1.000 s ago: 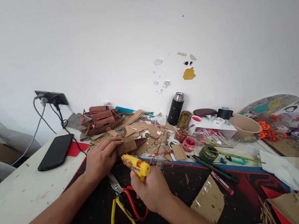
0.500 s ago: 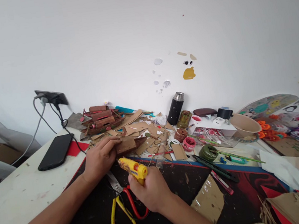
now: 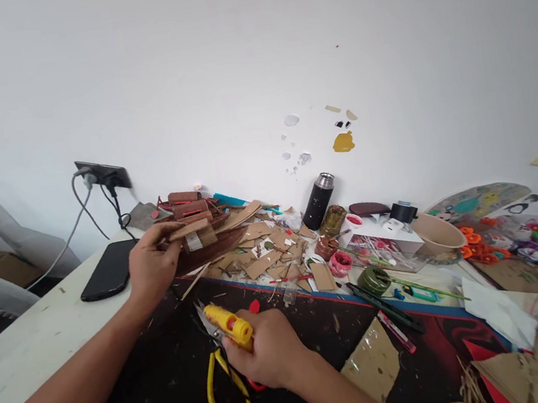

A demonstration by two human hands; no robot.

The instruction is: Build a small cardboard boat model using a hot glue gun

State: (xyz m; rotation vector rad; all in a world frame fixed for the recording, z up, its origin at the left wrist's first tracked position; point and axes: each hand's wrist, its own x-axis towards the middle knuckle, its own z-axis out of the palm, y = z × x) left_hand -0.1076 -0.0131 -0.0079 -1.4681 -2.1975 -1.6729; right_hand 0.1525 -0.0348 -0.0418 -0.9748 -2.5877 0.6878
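My left hand (image 3: 154, 262) has its fingers closed on a brown cardboard model boat (image 3: 219, 244), tilted above the scraps. A bare tan cardboard part (image 3: 202, 237) of it faces me, with a small pale patch. A yellow hot glue gun (image 3: 227, 322) sits in my right hand (image 3: 271, 349), its nozzle pointing up and left, apart from the boat. Below it on the dark mat lie scissors (image 3: 213, 402) with yellow and red handles, partly hidden by the glue gun and my right hand. More brown model boats (image 3: 188, 208) stand behind my left hand.
Cardboard scraps (image 3: 263, 266) spread across the back. A black flask (image 3: 318, 201), paint jars (image 3: 340, 263) and a green cutter (image 3: 386, 305) are to the right. A phone (image 3: 103, 272) lies left. A cardboard sheet (image 3: 371, 361) rests on the mat (image 3: 151, 394).
My left hand has raised and tilted the boat, turning its bare cardboard toward me. My right hand has drawn the glue gun down and left, away from the boat. The view shifted slightly.
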